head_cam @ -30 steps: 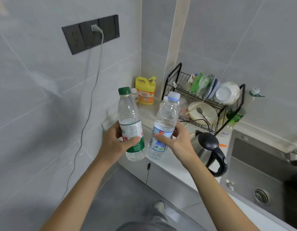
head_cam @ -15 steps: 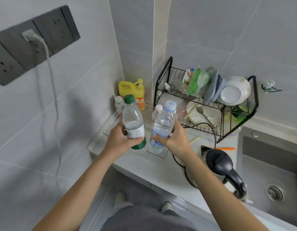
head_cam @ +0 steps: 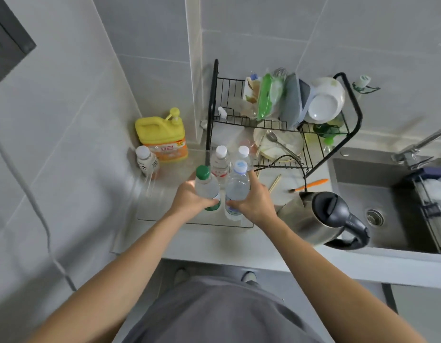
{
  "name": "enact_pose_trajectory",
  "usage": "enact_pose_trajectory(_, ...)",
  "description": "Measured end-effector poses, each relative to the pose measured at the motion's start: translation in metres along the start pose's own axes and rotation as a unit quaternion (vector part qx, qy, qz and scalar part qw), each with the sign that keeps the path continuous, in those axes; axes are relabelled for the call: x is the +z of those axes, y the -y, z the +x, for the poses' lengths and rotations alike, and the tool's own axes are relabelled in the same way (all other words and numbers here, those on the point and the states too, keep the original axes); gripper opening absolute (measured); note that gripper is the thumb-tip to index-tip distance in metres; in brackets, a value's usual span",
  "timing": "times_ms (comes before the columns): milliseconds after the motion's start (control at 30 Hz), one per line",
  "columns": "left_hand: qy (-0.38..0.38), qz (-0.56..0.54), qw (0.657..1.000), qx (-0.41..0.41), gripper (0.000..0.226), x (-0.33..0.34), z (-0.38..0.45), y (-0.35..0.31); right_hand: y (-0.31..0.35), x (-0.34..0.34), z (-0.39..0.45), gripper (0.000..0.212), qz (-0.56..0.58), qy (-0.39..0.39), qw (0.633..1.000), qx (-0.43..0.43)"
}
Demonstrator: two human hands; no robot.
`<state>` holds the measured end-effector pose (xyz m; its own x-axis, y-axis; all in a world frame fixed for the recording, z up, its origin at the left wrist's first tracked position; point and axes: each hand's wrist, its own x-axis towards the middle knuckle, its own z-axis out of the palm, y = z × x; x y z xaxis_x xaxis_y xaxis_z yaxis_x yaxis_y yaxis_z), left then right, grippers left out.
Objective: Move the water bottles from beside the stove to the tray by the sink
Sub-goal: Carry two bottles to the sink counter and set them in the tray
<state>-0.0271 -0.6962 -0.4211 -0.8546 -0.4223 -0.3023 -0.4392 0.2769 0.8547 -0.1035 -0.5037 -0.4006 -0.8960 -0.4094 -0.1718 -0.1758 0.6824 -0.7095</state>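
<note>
My left hand [head_cam: 188,199] grips a clear water bottle with a green cap [head_cam: 206,186]. My right hand [head_cam: 255,200] grips a clear water bottle with a pale blue cap [head_cam: 237,184]. Both bottles stand upright, side by side, over the clear tray [head_cam: 160,214] on the counter left of the sink [head_cam: 363,194]. Whether their bases touch the tray is hidden by my hands. Two more white-capped bottles [head_cam: 220,159] stand on the tray just behind them.
A yellow detergent jug [head_cam: 161,136] and a small white-capped bottle [head_cam: 146,160] stand at the tray's back left. A black dish rack [head_cam: 283,120] full of dishes stands behind. A steel kettle [head_cam: 321,219] sits close to my right hand, with chopsticks and an orange tool nearby.
Both hands have carried the bottles forward and down to the tray, right in front of the two white-capped bottles. The view has tilted down over the counter.
</note>
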Motion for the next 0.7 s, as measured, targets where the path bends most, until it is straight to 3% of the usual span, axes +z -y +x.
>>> enact_pose_trajectory(100, 0.031, 0.023, 0.999, -0.003, 0.062, 0.005, 0.009, 0.003, 0.003, 0.007, 0.007, 0.071, -0.068, 0.006, 0.998, 0.005)
enact_pose_trajectory(433, 0.054, 0.065, 0.996, -0.002, 0.077, 0.018, 0.034, 0.008, -0.013, 0.009, 0.028, 0.066, -0.164, 0.005, 0.985, -0.056)
enact_pose_trajectory(533, 0.049, 0.055, 0.997, 0.025, 0.083, 0.019, 0.035, 0.005, -0.016, 0.004, 0.030, 0.065, -0.159, 0.012, 0.985, -0.071)
enact_pose_trajectory(700, 0.058, 0.093, 0.987, 0.121, 0.065, 0.006, 0.033, -0.011, -0.012, -0.016, 0.033, 0.045, -0.091, -0.028, 0.985, -0.142)
